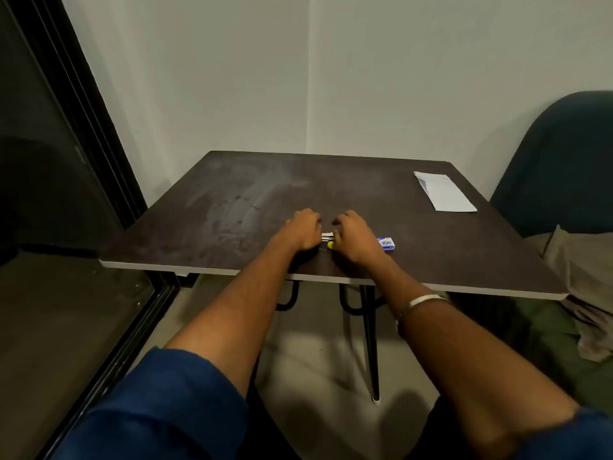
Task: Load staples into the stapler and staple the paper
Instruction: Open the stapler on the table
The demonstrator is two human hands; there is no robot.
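A small stapler, dark with a silver top and a yellow end, lies near the front edge of the dark table. Only a narrow strip of it shows between my hands. My left hand grips its left part with curled fingers. My right hand curls over its right part, fingers bent down onto it. A small blue and white staple box lies just right of my right hand. A folded white paper lies at the table's far right corner, well away from both hands.
A dark blue chair stands to the right of the table, with beige cloth draped below it. A dark glass door frame runs along the left. The table stands against a pale wall on black metal legs.
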